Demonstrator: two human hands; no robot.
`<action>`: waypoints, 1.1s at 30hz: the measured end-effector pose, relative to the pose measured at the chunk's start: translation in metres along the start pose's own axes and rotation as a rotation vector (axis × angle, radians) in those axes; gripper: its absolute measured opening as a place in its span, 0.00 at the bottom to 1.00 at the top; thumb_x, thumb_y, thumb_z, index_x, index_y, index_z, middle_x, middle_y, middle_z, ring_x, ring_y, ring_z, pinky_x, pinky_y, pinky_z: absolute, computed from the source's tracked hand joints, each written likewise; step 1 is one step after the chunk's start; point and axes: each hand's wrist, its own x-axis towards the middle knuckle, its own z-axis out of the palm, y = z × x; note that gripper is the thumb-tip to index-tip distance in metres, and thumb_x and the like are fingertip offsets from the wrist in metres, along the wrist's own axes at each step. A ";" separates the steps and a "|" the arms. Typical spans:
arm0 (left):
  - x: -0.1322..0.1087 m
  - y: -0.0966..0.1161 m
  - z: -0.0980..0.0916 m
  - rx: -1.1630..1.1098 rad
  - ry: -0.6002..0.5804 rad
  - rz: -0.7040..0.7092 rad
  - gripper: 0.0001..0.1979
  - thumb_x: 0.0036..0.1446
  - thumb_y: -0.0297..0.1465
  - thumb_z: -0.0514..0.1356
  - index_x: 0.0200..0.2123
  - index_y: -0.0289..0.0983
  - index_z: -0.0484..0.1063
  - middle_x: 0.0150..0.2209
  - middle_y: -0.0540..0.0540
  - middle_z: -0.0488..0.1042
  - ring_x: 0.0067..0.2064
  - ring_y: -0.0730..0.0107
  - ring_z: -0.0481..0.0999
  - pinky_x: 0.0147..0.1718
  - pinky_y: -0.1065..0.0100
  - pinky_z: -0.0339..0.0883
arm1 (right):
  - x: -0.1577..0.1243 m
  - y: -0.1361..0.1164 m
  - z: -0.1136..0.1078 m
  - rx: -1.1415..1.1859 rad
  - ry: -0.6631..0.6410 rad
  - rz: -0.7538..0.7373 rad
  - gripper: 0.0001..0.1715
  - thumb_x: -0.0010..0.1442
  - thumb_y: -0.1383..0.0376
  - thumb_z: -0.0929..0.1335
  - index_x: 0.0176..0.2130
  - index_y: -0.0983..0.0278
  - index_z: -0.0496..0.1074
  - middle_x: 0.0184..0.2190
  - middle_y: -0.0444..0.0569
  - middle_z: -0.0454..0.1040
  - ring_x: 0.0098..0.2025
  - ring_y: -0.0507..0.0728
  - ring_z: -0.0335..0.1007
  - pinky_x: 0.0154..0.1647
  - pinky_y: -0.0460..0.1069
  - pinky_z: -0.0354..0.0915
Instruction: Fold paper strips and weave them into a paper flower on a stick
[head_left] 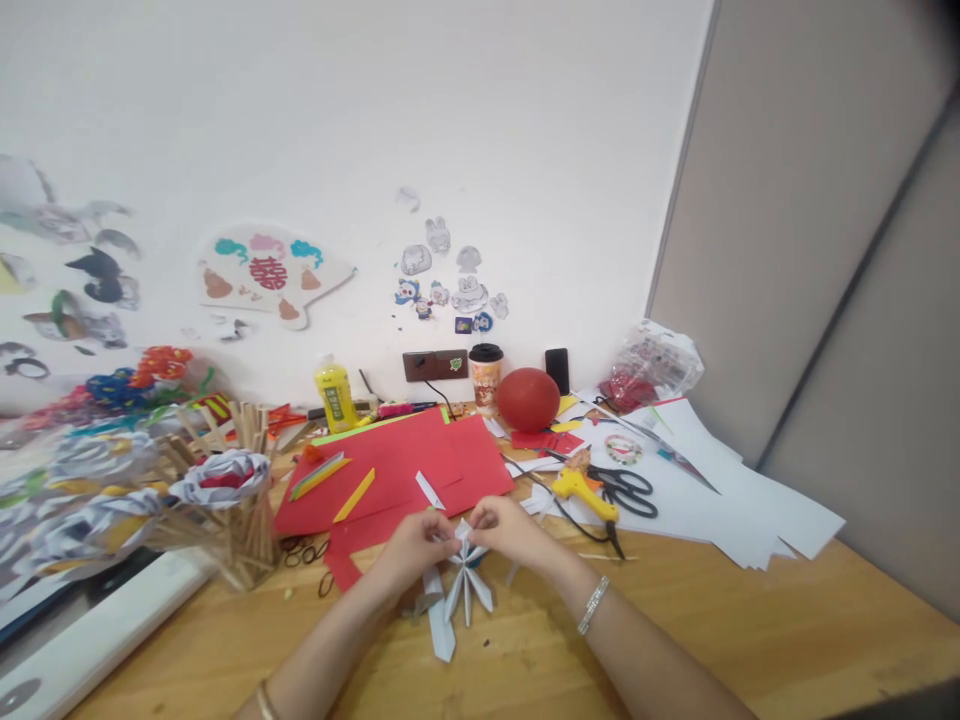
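Noted left hand [416,545] and right hand [506,530] close together, fingertips pinched narrow on the upper centre of a white folded paper piece [463,590]. Saw its pleated strips fanning down from the pinch toward the body, lower tips resting on the wooden surface [675,640]. Logged red paper sheets [390,465] just beyond the hands, with a yellow strip [354,496] lying on them. Logged yellow glue gun [581,492] and scissors [630,488] near, to the right of the right hand, by the white sheets [735,500]. Recorded a bundle of wooden sticks [251,520] well to the left of the left hand. Judged risks: could lose the pleats if either pinch slackens, since only fingertips hold the centre; could tear the thin paper by pulling the hands apart; could snag the glue gun's cord [556,505], just beyond the right hand, with a wrist.
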 end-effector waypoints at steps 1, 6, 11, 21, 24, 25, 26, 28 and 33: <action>0.000 0.000 0.001 0.004 0.008 -0.003 0.12 0.34 0.34 0.64 0.20 0.34 0.65 0.18 0.51 0.71 0.21 0.73 0.69 0.22 0.72 0.60 | 0.000 0.000 0.000 0.008 -0.004 -0.002 0.06 0.41 0.74 0.67 0.24 0.66 0.65 0.19 0.38 0.65 0.23 0.48 0.62 0.25 0.43 0.58; 0.001 -0.001 0.004 0.050 0.094 0.026 0.08 0.35 0.28 0.61 0.18 0.35 0.62 0.16 0.54 0.67 0.20 0.75 0.67 0.21 0.74 0.58 | -0.001 0.000 0.009 -0.110 0.096 -0.112 0.08 0.41 0.77 0.65 0.22 0.65 0.64 0.18 0.38 0.64 0.22 0.48 0.61 0.24 0.42 0.56; 0.001 0.001 0.005 0.145 0.113 0.083 0.05 0.38 0.29 0.59 0.19 0.35 0.64 0.18 0.52 0.68 0.22 0.74 0.67 0.22 0.73 0.59 | -0.005 -0.003 0.014 -0.296 0.187 -0.164 0.05 0.43 0.75 0.65 0.23 0.65 0.65 0.21 0.40 0.67 0.25 0.49 0.62 0.26 0.42 0.56; -0.013 0.016 0.013 0.586 0.260 0.322 0.05 0.45 0.28 0.53 0.19 0.37 0.62 0.22 0.49 0.67 0.26 0.69 0.66 0.27 0.70 0.56 | -0.004 -0.001 0.015 -0.336 0.200 -0.200 0.08 0.44 0.75 0.65 0.20 0.65 0.64 0.20 0.41 0.68 0.26 0.51 0.63 0.27 0.43 0.56; -0.015 0.016 0.015 0.650 0.272 0.405 0.05 0.45 0.27 0.52 0.20 0.38 0.62 0.23 0.49 0.66 0.28 0.68 0.65 0.28 0.69 0.56 | -0.005 -0.001 0.016 -0.411 0.238 -0.265 0.08 0.44 0.76 0.65 0.21 0.64 0.65 0.23 0.43 0.69 0.30 0.52 0.64 0.31 0.45 0.57; -0.015 0.016 0.014 0.640 0.255 0.404 0.05 0.46 0.27 0.52 0.20 0.38 0.63 0.23 0.49 0.66 0.28 0.68 0.65 0.29 0.69 0.56 | -0.005 0.000 0.016 -0.408 0.235 -0.265 0.08 0.45 0.76 0.65 0.23 0.64 0.66 0.24 0.43 0.70 0.30 0.52 0.64 0.32 0.45 0.57; -0.015 0.015 0.014 0.619 0.234 0.395 0.05 0.47 0.28 0.52 0.21 0.38 0.63 0.23 0.49 0.67 0.28 0.68 0.65 0.29 0.69 0.56 | -0.005 0.001 0.016 -0.397 0.224 -0.258 0.07 0.46 0.75 0.65 0.25 0.64 0.67 0.25 0.44 0.71 0.31 0.53 0.65 0.32 0.45 0.58; -0.013 0.014 0.012 0.552 0.189 0.374 0.06 0.48 0.31 0.53 0.21 0.38 0.64 0.23 0.49 0.67 0.27 0.68 0.65 0.28 0.69 0.57 | -0.004 0.002 0.015 -0.388 0.207 -0.255 0.07 0.46 0.75 0.65 0.25 0.64 0.67 0.25 0.44 0.71 0.30 0.52 0.65 0.32 0.45 0.58; -0.010 0.017 0.008 0.076 0.138 0.277 0.09 0.49 0.36 0.54 0.31 0.36 0.66 0.28 0.49 0.69 0.29 0.70 0.68 0.28 0.70 0.61 | -0.004 0.001 0.015 -0.423 0.267 -0.317 0.08 0.45 0.76 0.65 0.21 0.64 0.66 0.22 0.42 0.68 0.28 0.51 0.63 0.30 0.44 0.56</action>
